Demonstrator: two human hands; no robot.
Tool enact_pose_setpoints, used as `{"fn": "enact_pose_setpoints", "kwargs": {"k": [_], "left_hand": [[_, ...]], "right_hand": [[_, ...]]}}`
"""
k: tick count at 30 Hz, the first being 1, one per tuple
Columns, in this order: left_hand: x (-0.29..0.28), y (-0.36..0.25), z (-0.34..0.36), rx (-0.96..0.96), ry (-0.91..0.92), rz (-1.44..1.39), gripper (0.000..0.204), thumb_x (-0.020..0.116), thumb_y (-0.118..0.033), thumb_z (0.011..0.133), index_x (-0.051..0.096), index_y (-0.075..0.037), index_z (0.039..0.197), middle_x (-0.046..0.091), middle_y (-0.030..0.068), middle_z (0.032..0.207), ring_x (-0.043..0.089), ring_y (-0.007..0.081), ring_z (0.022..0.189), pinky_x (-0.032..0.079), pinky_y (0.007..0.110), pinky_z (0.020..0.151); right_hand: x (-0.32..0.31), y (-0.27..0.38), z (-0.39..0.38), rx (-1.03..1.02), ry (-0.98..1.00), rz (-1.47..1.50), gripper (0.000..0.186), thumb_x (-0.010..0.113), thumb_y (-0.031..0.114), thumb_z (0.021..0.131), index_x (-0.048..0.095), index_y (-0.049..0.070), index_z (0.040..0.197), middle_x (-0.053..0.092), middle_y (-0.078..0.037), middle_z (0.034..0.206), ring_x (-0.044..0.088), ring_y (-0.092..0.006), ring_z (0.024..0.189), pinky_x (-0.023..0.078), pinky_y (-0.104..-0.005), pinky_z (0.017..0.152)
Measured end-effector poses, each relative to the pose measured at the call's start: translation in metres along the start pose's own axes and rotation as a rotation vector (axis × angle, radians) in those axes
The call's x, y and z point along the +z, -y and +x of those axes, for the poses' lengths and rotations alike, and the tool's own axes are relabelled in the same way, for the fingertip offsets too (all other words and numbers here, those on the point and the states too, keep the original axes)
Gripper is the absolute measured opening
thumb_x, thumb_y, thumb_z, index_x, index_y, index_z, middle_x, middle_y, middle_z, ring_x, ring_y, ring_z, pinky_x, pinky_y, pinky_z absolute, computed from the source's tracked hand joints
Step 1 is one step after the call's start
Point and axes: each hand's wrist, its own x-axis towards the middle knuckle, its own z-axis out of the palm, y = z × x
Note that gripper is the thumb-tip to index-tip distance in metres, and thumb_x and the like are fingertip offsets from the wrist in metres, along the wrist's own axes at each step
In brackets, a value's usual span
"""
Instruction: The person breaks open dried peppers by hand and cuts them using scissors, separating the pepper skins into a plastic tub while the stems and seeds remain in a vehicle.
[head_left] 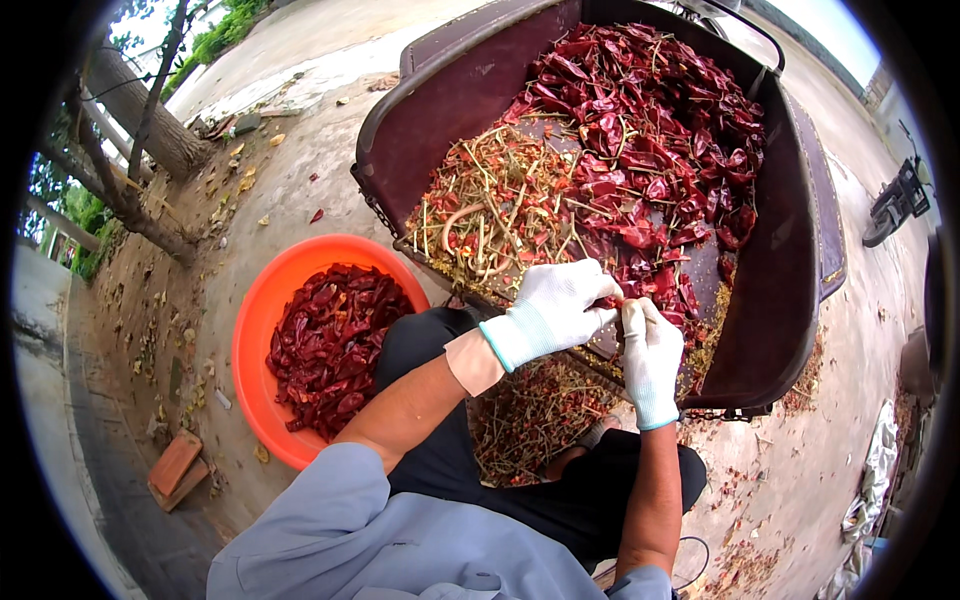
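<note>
Dried red chillies (655, 95), wrinkled, glossy, heaped in the tub (775, 290) before me and the basin (252, 350) at my left.

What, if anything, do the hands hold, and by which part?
Cannot be told: the left hand and right hand nearly meet, but anything pinched there is indistinct.

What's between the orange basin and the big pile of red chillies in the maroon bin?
From the orange basin, the head view shows the maroon bin's edge, then a heap of pale stems and red scraps, before the dried red chillies.
</note>
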Motion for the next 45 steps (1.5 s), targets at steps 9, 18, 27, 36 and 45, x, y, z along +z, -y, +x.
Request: {"fn": "enact_pose_setpoints", "kwargs": {"k": [9, 18, 27, 36, 45], "left_hand": [[-0.003, 0.007, -0.005, 0.097, 0.133, -0.031, 0.023, 0.073, -0.03, 0.083, 0.071, -0.016, 0.101, 0.068, 0.0047, 0.09, 0.07, 0.0237, 0.08, 0.054, 0.038, 0.065], [0.012, -0.002, 0.0, 0.089, -0.009, -0.067, 0.018, 0.071, -0.024, 0.085, 0.071, -0.01, 0.095, 0.069, 0.0088, 0.081, 0.071, 0.0259, 0.074, 0.054, 0.037, 0.063], [-0.01, -0.012, 0.006, -0.372, 0.073, -0.961, 0.025, 0.071, -0.017, 0.093, 0.069, 0.002, 0.108, 0.069, 0.0039, 0.082, 0.06, 0.0054, 0.065, 0.05, 0.024, 0.061], [0.003, -0.009, 0.007, -0.212, -0.006, -0.489, 0.03, 0.076, -0.023, 0.088, 0.072, -0.009, 0.114, 0.075, 0.0078, 0.093, 0.068, 0.0084, 0.08, 0.053, 0.027, 0.073], [0.011, -0.002, 0.002, -0.106, -0.083, -0.314, 0.036, 0.073, -0.022, 0.088, 0.069, -0.009, 0.121, 0.075, 0.0119, 0.101, 0.073, 0.0214, 0.079, 0.057, 0.033, 0.072]], "right_hand": [[-0.003, 0.005, -0.006, -0.052, 0.098, 0.016, 0.026, 0.056, 0.022, 0.103, 0.064, 0.0, 0.094, 0.055, -0.008, 0.069, 0.048, -0.013, 0.06, 0.042, -0.0302, 0.058], [-0.003, 0.008, -0.001, -0.027, -0.059, -0.064, 0.029, 0.057, 0.026, 0.102, 0.062, 0.004, 0.084, 0.053, -0.008, 0.062, 0.056, -0.0164, 0.055, 0.044, -0.0328, 0.055], [-0.031, 0.003, 0.02, 0.252, -0.246, 0.833, 0.03, 0.051, 0.033, 0.106, 0.057, 0.008, 0.091, 0.056, -0.001, 0.074, 0.051, -0.0084, 0.059, 0.037, -0.0197, 0.049], [-0.009, 0.013, 0.002, 0.022, -0.085, 0.32, 0.025, 0.069, 0.007, 0.093, 0.067, 0.0, 0.117, 0.071, -0.006, 0.103, 0.065, -0.01, 0.089, 0.053, -0.0257, 0.081], [0.003, 0.007, 0.006, 0.144, -0.06, 0.541, 0.032, 0.075, 0.011, 0.088, 0.065, -0.003, 0.115, 0.067, -0.005, 0.097, 0.062, -0.0094, 0.084, 0.05, -0.0233, 0.076]]}}
